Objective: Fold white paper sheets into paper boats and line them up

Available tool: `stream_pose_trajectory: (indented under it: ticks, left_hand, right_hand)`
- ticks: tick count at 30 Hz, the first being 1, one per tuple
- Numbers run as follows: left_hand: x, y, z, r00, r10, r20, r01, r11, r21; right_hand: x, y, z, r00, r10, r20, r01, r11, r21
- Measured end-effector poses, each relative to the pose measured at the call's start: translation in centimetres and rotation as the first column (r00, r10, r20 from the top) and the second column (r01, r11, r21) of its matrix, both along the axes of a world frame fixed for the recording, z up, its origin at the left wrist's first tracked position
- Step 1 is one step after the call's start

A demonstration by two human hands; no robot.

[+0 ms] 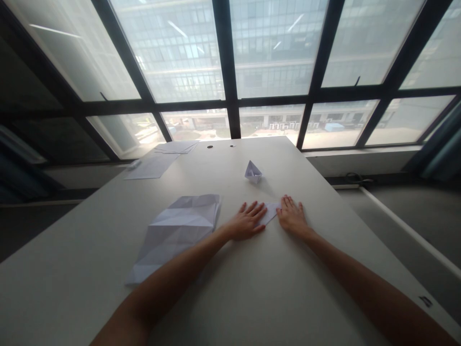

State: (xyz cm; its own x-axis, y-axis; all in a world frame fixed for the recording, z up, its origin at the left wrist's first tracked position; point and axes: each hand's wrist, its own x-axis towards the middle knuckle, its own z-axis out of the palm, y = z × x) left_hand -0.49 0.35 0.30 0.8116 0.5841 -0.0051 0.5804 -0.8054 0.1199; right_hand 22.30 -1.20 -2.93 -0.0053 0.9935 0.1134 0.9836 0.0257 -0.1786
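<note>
My left hand (247,221) lies flat on a small folded piece of white paper (270,211) on the white table (252,288), fingers spread. My right hand (291,215) rests flat just right of it, its fingertips touching the paper's right edge. Both hands are open and hold nothing. A finished folded paper boat (253,171) stands beyond the hands. A large creased sheet (178,230) lies unfolded to the left of my left forearm.
More flat sheets of paper (158,163) lie at the table's far left corner. Two small round holes (210,146) sit near the far edge. Large dark-framed windows (230,72) stand behind the table. The floor drops away on the right.
</note>
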Motion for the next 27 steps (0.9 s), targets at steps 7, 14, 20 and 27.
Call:
stream_pose_trajectory:
  ticks: [7, 14, 20, 27]
  left_hand:
    - [0.0, 0.0, 0.1, 1.0, 0.001, 0.0, -0.001, 1.0, -0.009]
    - [0.3, -0.4, -0.4, 0.995, 0.08, 0.054, -0.084, 0.995, 0.061]
    - [0.4, -0.7, -0.1, 0.996, 0.081, 0.044, -0.083, 0.995, 0.057]
    - [0.2, -0.5, 0.6, 0.999, 0.031, 0.019, -0.03, 0.999, -0.036]
  right_hand:
    - [0.0, -0.2, 0.1, 0.998, -0.048, -0.032, 0.051, 0.994, 0.101]
    - [-0.9, -0.8, 0.9, 0.934, 0.353, -0.045, -0.349, 0.934, 0.078]
    - [-1.2, -1.0, 0.8, 0.957, 0.288, -0.026, -0.288, 0.957, -0.013]
    - [-0.2, 0.0, 0.5, 0.995, 0.096, -0.02, -0.097, 0.995, -0.039]
